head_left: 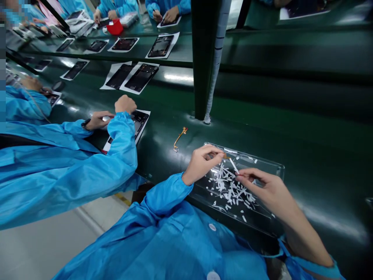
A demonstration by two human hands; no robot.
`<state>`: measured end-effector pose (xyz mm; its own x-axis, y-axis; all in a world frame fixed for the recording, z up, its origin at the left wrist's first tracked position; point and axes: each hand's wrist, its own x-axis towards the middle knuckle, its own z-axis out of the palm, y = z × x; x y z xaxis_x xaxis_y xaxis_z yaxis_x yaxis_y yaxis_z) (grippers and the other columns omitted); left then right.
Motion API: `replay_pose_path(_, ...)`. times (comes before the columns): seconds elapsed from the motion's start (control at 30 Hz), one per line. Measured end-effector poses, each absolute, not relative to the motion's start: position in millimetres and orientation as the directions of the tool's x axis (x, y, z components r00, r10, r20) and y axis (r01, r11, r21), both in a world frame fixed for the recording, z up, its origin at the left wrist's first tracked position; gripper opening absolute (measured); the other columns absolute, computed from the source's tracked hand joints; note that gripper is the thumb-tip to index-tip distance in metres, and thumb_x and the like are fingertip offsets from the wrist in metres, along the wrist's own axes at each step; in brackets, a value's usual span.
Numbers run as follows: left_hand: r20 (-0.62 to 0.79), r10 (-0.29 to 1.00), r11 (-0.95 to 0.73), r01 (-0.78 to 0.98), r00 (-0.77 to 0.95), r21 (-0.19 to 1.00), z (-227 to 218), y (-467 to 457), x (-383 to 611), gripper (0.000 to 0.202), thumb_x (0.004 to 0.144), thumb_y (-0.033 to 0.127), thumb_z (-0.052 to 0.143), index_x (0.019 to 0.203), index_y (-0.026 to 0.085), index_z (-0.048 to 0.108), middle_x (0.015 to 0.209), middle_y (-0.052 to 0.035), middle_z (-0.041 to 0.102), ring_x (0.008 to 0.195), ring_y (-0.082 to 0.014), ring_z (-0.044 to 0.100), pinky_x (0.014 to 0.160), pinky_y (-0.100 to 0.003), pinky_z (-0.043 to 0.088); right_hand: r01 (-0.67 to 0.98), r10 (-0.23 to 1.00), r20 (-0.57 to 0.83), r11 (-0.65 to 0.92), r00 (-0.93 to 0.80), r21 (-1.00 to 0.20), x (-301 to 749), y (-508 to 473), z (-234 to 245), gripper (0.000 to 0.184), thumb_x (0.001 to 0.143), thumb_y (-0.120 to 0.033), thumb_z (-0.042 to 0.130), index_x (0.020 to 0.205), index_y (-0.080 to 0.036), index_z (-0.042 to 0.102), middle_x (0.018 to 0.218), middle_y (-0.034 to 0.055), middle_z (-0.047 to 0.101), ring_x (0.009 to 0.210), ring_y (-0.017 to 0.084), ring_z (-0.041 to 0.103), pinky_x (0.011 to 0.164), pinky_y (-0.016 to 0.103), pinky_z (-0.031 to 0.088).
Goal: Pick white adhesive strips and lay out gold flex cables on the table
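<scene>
Above a clear plastic tray [269, 165], my left hand [204, 161] pinches an orange-brown flex cable [227, 156] between thumb and fingertips. My right hand [264, 184] grips the lower end of a narrow white strip [234, 165], whose upper end meets the cable. Whether the strip is stuck to the cable I cannot tell. Many white paper-like scraps [233, 190] lie scattered in the tray below both hands. Another orange flex cable [180, 139] rests on the green bench, left of the tray and beyond my left wrist.
A dark green post [204, 58] rises from the bench [163, 155] ahead. To my left, a co-worker's sleeved arm [122, 136] reaches over a device on white paper [142, 123]. Dark device panels [142, 77] lie in rows farther back; people in blue work across the bench.
</scene>
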<state>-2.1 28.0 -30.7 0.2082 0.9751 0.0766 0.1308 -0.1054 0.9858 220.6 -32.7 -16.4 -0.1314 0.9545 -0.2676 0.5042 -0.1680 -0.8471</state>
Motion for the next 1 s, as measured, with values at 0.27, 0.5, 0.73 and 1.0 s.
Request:
replay_pose_path(0.27, 0.422, 0.884, -0.467, 0.423, 0.202, 0.776, -23.8, 2.6, 4.5, 0.026, 0.092, 0.025, 0.066, 0.117, 0.021, 0.072, 0.105, -0.0031, 0.070, 0.075, -0.0079, 0.066, 0.069, -0.021, 0.056, 0.415, 0.965, -0.215, -0.136, -0.148, -0.900, 216.5, -32.3, -19.9, 0.032, 0.090, -0.056, 0.069, 0.101, -0.028, 0.081, 0.106, 0.0059, 0.076, 0.100, 0.024, 0.068, 0.085, 0.036, 0.053)
replay_pose_path(0.5, 0.340, 0.940, -0.314, 0.384, -0.001, 0.868, -28.1, 1.2, -1.6, 0.034, 0.092, 0.009, 0.055, 0.124, 0.019, 0.061, 0.106, -0.0041, 0.066, 0.072, -0.0068, 0.063, 0.055, -0.016, 0.049, 0.453, 0.964, -0.253, -0.191, -0.079, -0.871, 221.1, -32.8, -18.4, 0.035, 0.089, -0.059, 0.070, 0.104, -0.030, 0.082, 0.112, 0.0050, 0.078, 0.105, 0.026, 0.070, 0.088, 0.036, 0.055)
replay_pose_path(0.73, 0.451, 0.854, -0.520, 0.453, 0.259, 0.724, -25.5, -6.3, 6.6, 0.015, 0.098, 0.031, 0.067, 0.104, 0.020, 0.076, 0.100, -0.0028, 0.075, 0.081, -0.0104, 0.071, 0.076, -0.023, 0.060, 0.445, 0.982, -0.139, -0.067, -0.130, -0.893, 216.2, -33.4, -18.8, 0.034, 0.092, -0.055, 0.068, 0.108, -0.029, 0.082, 0.109, 0.0068, 0.078, 0.099, 0.026, 0.072, 0.081, 0.037, 0.057)
replay_pose_path(1.0, 0.495, 0.773, -0.634, 0.520, 0.396, 0.573, -27.9, 0.0, 6.7, 0.017, 0.100, 0.026, 0.061, 0.095, 0.019, 0.076, 0.092, -0.0001, 0.077, 0.082, -0.0118, 0.072, 0.074, -0.024, 0.057, 0.559, 0.975, 0.018, 0.142, -0.221, -0.817, 214.8, -37.5, -13.6, 0.025, 0.100, -0.042, 0.060, 0.105, -0.027, 0.080, 0.099, 0.0058, 0.077, 0.090, 0.023, 0.072, 0.078, 0.036, 0.056)
